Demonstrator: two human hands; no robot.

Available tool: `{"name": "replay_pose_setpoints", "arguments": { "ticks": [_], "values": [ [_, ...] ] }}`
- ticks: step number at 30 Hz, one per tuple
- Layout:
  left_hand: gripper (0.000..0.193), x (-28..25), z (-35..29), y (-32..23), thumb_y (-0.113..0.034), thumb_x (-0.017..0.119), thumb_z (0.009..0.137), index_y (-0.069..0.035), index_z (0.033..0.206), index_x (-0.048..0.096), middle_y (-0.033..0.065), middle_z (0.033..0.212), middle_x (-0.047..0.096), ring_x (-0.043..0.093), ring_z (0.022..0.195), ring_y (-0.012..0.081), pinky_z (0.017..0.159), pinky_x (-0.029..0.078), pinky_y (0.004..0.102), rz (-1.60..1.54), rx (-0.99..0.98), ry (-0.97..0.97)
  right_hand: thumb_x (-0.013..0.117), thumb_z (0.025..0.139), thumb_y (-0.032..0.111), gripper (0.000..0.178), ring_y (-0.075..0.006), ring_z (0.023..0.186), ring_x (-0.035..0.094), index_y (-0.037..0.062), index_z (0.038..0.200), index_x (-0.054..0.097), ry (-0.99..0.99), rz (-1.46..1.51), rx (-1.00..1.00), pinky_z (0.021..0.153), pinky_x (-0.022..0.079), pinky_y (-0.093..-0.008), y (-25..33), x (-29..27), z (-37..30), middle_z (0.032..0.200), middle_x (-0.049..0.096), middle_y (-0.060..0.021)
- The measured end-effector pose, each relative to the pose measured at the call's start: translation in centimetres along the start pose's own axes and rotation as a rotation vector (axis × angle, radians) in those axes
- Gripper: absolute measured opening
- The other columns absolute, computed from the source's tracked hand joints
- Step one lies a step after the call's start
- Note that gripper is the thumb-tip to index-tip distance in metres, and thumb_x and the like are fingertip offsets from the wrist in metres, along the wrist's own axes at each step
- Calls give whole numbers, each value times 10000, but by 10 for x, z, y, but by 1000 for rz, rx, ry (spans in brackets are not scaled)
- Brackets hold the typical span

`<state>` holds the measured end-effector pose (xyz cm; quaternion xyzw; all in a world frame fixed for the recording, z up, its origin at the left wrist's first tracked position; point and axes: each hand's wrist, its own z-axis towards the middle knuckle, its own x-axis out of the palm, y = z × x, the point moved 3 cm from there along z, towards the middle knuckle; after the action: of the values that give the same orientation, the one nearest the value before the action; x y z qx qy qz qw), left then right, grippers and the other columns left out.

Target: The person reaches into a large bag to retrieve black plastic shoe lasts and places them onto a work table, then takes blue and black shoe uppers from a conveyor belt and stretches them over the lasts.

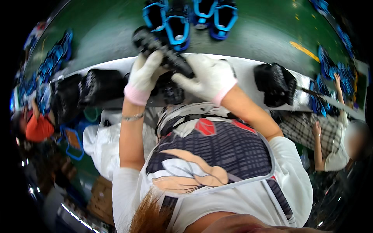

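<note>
Between my two white-gloved hands is a long black shoe upper (pixel 167 54), blurred and tilted, with one rounded end up to the left and the other end down to the right. My left hand (pixel 146 70) is closed round its near side, thumb and fingers pressing on it. With its thumb beneath and fingers above, my right hand (pixel 210 74) grips the lower right end. Below the hands another black piece (pixel 173 91) lies at the edge of the pale work ledge (pixel 243 73). Parts of the upper are hidden by the gloves.
Several blue-rimmed shoes (pixel 178 29) stand on the green surface (pixel 105 35) beyond the ledge. Black bundles (pixel 101 86) lie to the left, another black bundle (pixel 275 84) to the right. Co-workers sit at both sides, one in an orange top (pixel 39 127), one in a checked apron (pixel 311 130).
</note>
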<state>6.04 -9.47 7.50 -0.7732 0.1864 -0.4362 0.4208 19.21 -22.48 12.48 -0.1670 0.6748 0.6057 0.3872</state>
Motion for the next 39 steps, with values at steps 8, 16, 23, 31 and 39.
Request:
{"name": "replay_pose_setpoints", "arguments": {
  "ticks": [8, 16, 23, 31, 39],
  "values": [
    [378, -33, 35, -18, -347, 586, 960, -23, 1154, 601, 40, 1028, 638, 621, 939, 125, 829, 512, 277, 167, -253, 59, 566, 847, 539, 465, -343, 750, 663, 77, 856, 618, 139, -249, 161, 655, 522, -442, -11, 28, 36, 801, 676, -150],
    [394, -86, 106, 0, -256, 644, 845, -76, 1196, 627, 136, 1149, 630, 621, 989, 253, 901, 487, 311, 1354, 22, 278, 520, 814, 601, 623, -381, 781, 633, 3, 832, 693, 498, -144, 491, 740, 495, -411, -84, 27, 82, 769, 652, -207],
    [380, -82, 146, 65, -343, 610, 851, -52, 1094, 643, 129, 1120, 655, 626, 1018, 333, 846, 521, 403, 1665, 54, 475, 471, 826, 519, 572, -342, 829, 662, 17, 941, 721, 568, -468, 470, 767, 525, -405, -83, 40, 156, 883, 680, -208],
    [426, -74, 181, 84, -421, 602, 891, -84, 1148, 641, 150, 1094, 674, 655, 923, 335, 790, 528, 398, 1607, -233, 245, 456, 941, 394, 416, -349, 941, 667, 70, 958, 717, 338, -690, 435, 816, 536, -440, -119, 115, 201, 1021, 689, -181],
    [593, -84, 195, 78, -461, 660, 845, -96, 1301, 557, 111, 1123, 667, 659, 914, 279, 824, 518, 353, 1546, -638, 425, 457, 940, 333, 380, -389, 1030, 627, 67, 1093, 682, 213, -532, 540, 885, 513, -429, -189, 172, 232, 1125, 646, -226]
  ]
}}
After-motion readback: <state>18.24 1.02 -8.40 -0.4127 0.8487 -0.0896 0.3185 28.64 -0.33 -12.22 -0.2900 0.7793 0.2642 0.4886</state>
